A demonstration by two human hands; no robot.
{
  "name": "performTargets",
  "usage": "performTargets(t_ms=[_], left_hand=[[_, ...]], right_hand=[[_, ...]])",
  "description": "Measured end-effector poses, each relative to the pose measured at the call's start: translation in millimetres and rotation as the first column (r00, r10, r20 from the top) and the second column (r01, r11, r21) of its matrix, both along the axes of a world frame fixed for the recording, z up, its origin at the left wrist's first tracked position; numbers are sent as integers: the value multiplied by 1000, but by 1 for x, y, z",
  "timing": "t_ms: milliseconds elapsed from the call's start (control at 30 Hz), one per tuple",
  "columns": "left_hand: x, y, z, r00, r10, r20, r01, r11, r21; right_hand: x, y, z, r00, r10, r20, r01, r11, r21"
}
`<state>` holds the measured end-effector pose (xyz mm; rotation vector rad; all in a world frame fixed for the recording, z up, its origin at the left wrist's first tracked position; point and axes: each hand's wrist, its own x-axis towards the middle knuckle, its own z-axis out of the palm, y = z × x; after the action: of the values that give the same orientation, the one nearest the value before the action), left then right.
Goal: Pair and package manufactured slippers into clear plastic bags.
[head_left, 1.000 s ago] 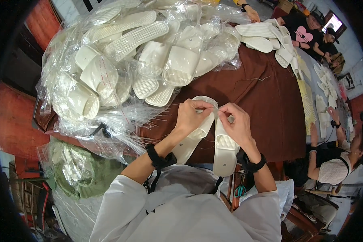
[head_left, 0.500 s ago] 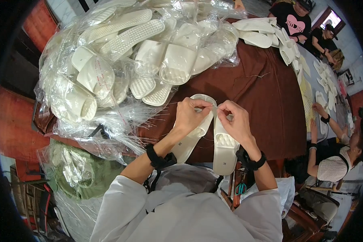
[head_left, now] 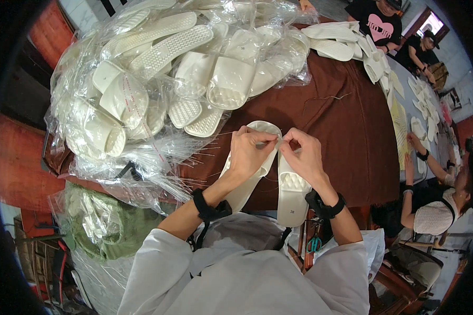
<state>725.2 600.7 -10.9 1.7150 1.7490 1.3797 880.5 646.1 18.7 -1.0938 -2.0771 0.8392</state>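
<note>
A pair of cream-white slide slippers lies side by side in front of me: the left slipper (head_left: 263, 127) is tilted, the right slipper (head_left: 293, 202) points away from me. Above their inner edges, my left hand (head_left: 250, 152) pinches thumb to forefinger. My right hand (head_left: 304, 155) pinches too, its fingertips almost meeting the left's. Between them they grip a thin plastic strand, barely visible; its fine loop (head_left: 269, 180) curves in the gap between the slippers. My hands cover part of both straps.
Bagged white slippers (head_left: 157, 63) heap up at the left of the brown cloth (head_left: 347, 136), beside a bundle of clear plastic strands (head_left: 165, 168). Loose slippers (head_left: 333, 42) lie at the back right. Teal scissors (head_left: 314, 244) hang by my right elbow. Co-workers (head_left: 431, 215) work at the right.
My hands stay pinched at nearly the same spot, with the right hand shifted slightly up and left. The slippers have hardly moved.
</note>
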Motion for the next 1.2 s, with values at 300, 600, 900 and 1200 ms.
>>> performTargets(t_ms=[300,600,900,1200], left_hand=[[2,-3,-1,1000,11,-25,-12,1000,-26],[3,-3,4,984,-20,-178,21,1000,5],[3,-2,2,970,-62,-235,77,995,55],[3,1,0,988,-23,-150,30,999,45]], right_hand=[[1,0,-7,999,4,-40,-4,1000,12],[0,2,-9,999,29,-38,-27,998,62],[2,8,-15,996,64,-61,-64,998,12],[3,5,-15,988,83,-128,-77,996,47]])
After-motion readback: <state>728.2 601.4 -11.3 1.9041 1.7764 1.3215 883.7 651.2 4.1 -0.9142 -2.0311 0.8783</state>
